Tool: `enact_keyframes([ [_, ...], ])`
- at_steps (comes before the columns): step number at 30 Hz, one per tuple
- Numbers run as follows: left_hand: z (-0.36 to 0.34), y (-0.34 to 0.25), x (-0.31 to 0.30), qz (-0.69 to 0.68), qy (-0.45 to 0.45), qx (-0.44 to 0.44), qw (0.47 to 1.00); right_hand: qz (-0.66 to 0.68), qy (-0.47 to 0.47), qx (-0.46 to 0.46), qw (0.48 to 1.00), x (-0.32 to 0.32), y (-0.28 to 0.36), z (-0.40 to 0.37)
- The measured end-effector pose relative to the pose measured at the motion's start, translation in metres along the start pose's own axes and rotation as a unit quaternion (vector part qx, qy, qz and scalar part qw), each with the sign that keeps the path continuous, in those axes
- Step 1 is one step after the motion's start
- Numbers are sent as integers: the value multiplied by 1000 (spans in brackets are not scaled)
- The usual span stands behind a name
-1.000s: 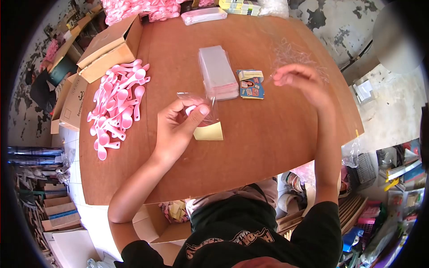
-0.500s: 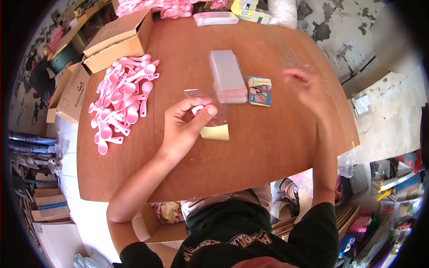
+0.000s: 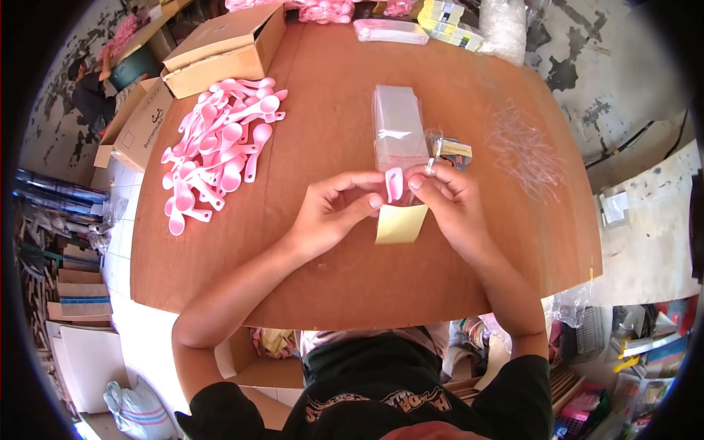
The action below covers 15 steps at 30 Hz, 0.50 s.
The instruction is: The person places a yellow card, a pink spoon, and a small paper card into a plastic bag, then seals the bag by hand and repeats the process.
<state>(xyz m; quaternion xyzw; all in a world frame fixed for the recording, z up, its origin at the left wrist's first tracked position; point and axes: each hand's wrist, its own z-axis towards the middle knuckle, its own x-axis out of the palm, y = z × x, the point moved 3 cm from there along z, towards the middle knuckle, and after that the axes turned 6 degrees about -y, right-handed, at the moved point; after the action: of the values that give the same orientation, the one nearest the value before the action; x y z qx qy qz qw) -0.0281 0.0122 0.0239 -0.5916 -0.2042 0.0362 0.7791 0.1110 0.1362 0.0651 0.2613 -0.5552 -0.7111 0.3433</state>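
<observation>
Both my hands meet over the middle of the table, around a pink spoon [image 3: 394, 185] that appears to sit in a clear plastic bag. My left hand [image 3: 334, 213] pinches the bag's left side, thumb and forefinger beside the spoon. On the other side, my right hand [image 3: 453, 205] has thumb and finger closed on clear film; its exact edges are hard to see. Just below the spoon is a pale yellow paper [image 3: 400, 224]. A stack of clear plastic bags [image 3: 398, 121] lies beyond my hands, with small blue printed cards [image 3: 455, 152] partly hidden behind my right hand.
A heap of pink spoons [image 3: 220, 143] covers the table's left side, before a cardboard box [image 3: 224, 55]. Thin clear strips [image 3: 524, 150] lie tangled at the right. Packs and a plastic roll [image 3: 504, 29] line the far edge. A person [image 3: 92, 92] is at the far left.
My right hand has come from the right side of the table to join my left hand at the bag. The spoon now shows between both hands, and the whole view has shifted slightly.
</observation>
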Motion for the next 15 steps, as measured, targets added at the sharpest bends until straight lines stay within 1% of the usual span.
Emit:
enact_keyframes([
  [1,1,4,1,-11,-23,-10,1000,8,-1,17,1000,-3,-5,0],
  [3,2,10,-3,17,-20,-25,999,21,-6,40,999,-7,-12,0],
  [5,2,15,-4,43,-17,-41,998,53,1,27,998,-9,-10,3],
  [7,4,18,0,-9,-12,-38,999,56,-1,32,998,-9,-2,3],
  [8,3,19,0,-10,-12,-39,999,57,0,34,998,-9,0,3],
  [9,2,20,0,20,3,-25,999,56,0,34,998,-11,-2,3],
  [10,1,20,0,50,19,-11,999,50,2,24,998,-12,-5,2],
  [12,2,18,-2,54,29,-1,998,43,4,13,999,-13,-2,0],
  [14,3,14,-6,-5,5,-43,999,-4,0,-38,999,-13,17,-1],
  [15,4,14,-8,7,4,-36,999,-8,6,-40,999,-12,29,1],
])
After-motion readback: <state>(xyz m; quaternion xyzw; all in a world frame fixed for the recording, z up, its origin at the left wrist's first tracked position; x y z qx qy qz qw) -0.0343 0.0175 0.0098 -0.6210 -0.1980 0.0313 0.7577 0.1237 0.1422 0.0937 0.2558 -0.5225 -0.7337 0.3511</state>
